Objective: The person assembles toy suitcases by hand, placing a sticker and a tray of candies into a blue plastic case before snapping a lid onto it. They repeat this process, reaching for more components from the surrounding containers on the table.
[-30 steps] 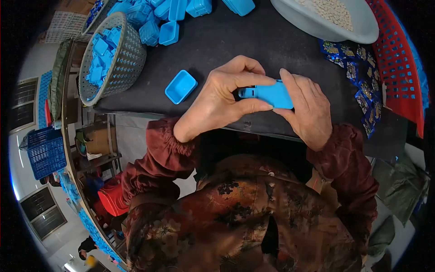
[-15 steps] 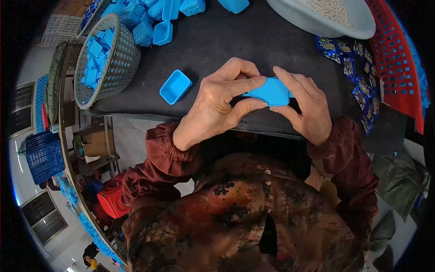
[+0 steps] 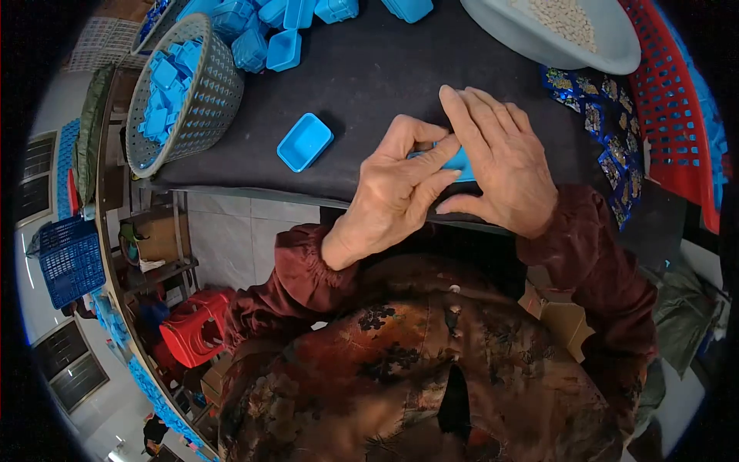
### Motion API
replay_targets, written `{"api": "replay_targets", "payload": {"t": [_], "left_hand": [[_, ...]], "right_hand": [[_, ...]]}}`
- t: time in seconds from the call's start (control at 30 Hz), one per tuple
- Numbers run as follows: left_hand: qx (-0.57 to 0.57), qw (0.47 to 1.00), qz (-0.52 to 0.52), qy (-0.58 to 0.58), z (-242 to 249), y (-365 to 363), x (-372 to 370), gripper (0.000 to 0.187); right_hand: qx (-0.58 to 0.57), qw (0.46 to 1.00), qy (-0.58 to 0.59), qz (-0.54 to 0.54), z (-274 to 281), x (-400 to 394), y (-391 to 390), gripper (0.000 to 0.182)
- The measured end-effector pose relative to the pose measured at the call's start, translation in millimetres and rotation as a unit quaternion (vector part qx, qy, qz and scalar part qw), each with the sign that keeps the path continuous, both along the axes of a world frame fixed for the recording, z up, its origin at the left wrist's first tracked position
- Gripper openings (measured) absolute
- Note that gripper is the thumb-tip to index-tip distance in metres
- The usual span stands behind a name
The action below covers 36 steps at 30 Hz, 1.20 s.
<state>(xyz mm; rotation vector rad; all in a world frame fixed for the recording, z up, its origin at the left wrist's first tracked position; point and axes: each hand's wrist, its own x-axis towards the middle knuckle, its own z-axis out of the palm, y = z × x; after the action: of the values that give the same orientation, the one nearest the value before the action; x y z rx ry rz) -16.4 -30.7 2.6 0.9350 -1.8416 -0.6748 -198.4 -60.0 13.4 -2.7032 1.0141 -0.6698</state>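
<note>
Head view, looking down, shows two bare hands meeting over one small blue box (image 3: 459, 160) at the near edge of a dark table (image 3: 385, 77). Only a sliver of the box shows between them, pressed down on the tabletop. The left hand (image 3: 392, 192) has its fingers (image 3: 427, 165) curled against the box's left end, thumb below and index above, pinching it. The right hand (image 3: 500, 165) lies flat over the top of the box, four fingers stretched forward and close together, thumb tucked along the near side, so most of the box is hidden beneath the palm. Just left of the grip, clear of both hands, lies one open blue tray (image 3: 305, 142), hollow side up. Further left and beyond it stands one round grey basket (image 3: 212, 96), filled with many small blue pieces, too many and too jumbled to count. Beyond the grip, at the far edge of the table, sits a cluster of more blue boxes (image 3: 285, 31); at least six can be made out, the rest cut off. To the right and beyond the grip is one pale grey bowl (image 3: 539, 46) holding whitish grains, and right of that one red mesh basket (image 3: 670, 100). Between the right hand and the red basket lies a heap of blue-and-gold foil packets (image 3: 608, 123), their number unclear.
</note>
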Motion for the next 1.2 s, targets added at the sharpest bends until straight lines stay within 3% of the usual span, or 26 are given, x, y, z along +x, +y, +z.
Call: {"api": "replay_targets", "payload": {"t": [0.1, 0.17, 0.2, 0.33, 0.4, 0.43, 0.53, 0.6, 0.63, 0.67, 0.7, 0.73, 0.77, 0.87, 0.97, 1.03, 1.1, 1.17, 1.2], "left_hand": [[0.034, 0.999, -0.042, 0.0, 3.5, -17.0, 10.9, 0.029], [0.196, 0.976, -0.094, -0.005, 11.3, -24.3, 15.2, 0.031], [0.294, 0.952, -0.071, 0.054, 7.9, -23.5, 14.2, 0.035], [0.265, 0.955, -0.113, 0.065, 5.7, -34.1, 13.2, 0.032], [0.271, 0.945, -0.18, -0.045, 19.6, -38.2, 12.6, 0.033], [0.274, 0.933, -0.212, -0.099, 26.0, -39.1, 11.6, 0.033], [0.298, 0.929, -0.206, -0.075, 38.4, -23.0, 2.1, 0.047], [0.216, 0.957, -0.188, -0.05, 36.6, -15.0, -4.5, 0.045], [0.143, 0.976, -0.163, -0.021, 32.5, -10.8, -7.3, 0.043], [0.069, 0.988, -0.137, 0.009, 29.3, -7.5, -10.0, 0.042], [0.042, 0.991, -0.13, 0.014, 27.4, -4.4, -11.9, 0.046], [0.043, 0.99, -0.136, 0.015, 27.3, -0.3, -13.7, 0.046], [0.062, 0.988, -0.142, 0.008, 27.6, 4.1, -15.1, 0.047], [0.091, 0.984, -0.151, 0.0, 30.3, 15.1, -17.1, 0.051], [0.09, 0.982, -0.163, 0.036, 30.1, 13.8, -20.9, 0.055], [0.077, 0.979, -0.175, 0.075, 36.2, 12.4, -24.8, 0.056], [0.088, 0.976, -0.191, 0.063, 48.5, 12.5, -27.2, 0.07], [0.088, 0.974, -0.201, 0.048, 50.7, 11.4, -29.9, 0.065], [0.091, 0.972, -0.212, 0.033, 51.9, 11.0, -30.5, 0.059]], "right_hand": [[-0.003, 1.0, -0.028, 0.005, -4.2, 1.4, -1.0, 0.097], [0.035, 0.999, -0.038, 0.0, -5.9, -0.2, 2.1, 0.095], [0.073, 0.996, -0.048, -0.011, -6.6, -1.5, 3.1, 0.094], [0.08, 0.987, -0.139, 0.03, -18.7, -2.9, 3.5, 0.087], [-0.114, 0.981, -0.146, 0.054, -20.8, -5.0, 3.3, 0.089], [-0.121, 0.98, -0.145, 0.056, -16.7, -10.0, 3.8, 0.089], [-0.21, 0.973, -0.084, 0.049, 6.7, -25.3, 17.9, 0.086], [-0.147, 0.978, -0.125, -0.08, 22.3, -31.3, 36.8, 0.091], [-0.026, 0.975, -0.203, -0.089, 24.5, -37.6, 47.6, 0.09], [-0.03, 0.974, -0.202, -0.095, 23.8, -42.6, 52.6, 0.09], [0.084, 0.952, -0.285, -0.07, 20.1, -46.7, 57.5, 0.089], [0.197, 0.909, -0.364, -0.045, 14.7, -49.2, 61.9, 0.088], [0.259, 0.85, -0.454, -0.061, 7.8, -40.3, 65.9, 0.074], [0.318, 0.831, -0.452, -0.07, 19.8, -39.9, 71.8, 0.062], [0.251, 0.867, -0.428, -0.043, 23.9, -41.1, 70.7, 0.053], [0.281, 0.863, -0.42, -0.019, 32.3, -43.8, 68.6, 0.052], [0.31, 0.858, -0.41, 0.005, 33.7, -42.3, 63.9, 0.052], [0.131, 0.934, -0.33, 0.04, 28.6, -38.2, 59.1, 0.053], [0.13, 0.934, -0.33, 0.04, 29.6, -39.5, 59.8, 0.053]]}}
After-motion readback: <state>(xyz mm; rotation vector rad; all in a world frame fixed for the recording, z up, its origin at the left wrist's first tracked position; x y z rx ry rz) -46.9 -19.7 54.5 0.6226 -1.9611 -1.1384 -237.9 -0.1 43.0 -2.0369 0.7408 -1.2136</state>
